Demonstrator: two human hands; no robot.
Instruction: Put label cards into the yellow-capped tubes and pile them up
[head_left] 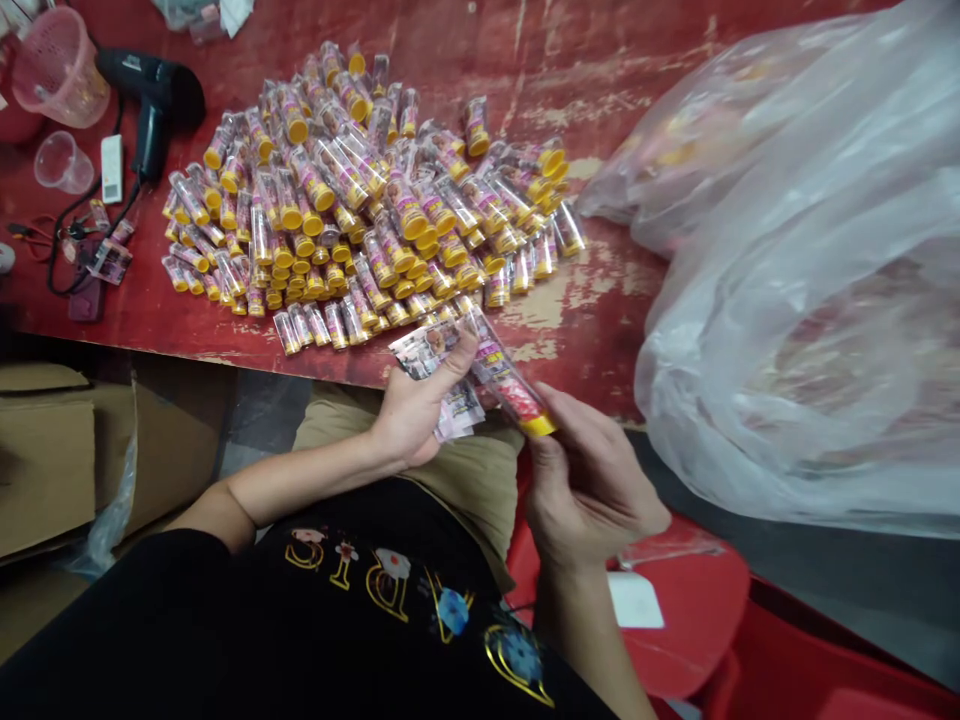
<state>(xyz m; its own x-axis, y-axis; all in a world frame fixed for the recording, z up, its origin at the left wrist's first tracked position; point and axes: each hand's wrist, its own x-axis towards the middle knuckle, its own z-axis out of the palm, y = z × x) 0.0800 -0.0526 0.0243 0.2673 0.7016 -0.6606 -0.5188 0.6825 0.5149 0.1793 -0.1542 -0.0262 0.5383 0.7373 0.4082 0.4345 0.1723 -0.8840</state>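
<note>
My left hand is closed round a stack of clear printed sleeves, thumb pressed on top, just below the table's front edge. My right hand grips the yellow-capped end of a clear tube, which slants up-left into the sleeves. Both hands hover over my lap. A large heap of several similar yellow-capped tubes lies on the worn red table in front of me.
A big clear plastic bag fills the right side. A black heat gun, a pink basket and a clear cup sit at the table's far left. Cardboard boxes lie lower left, a red stool lower right.
</note>
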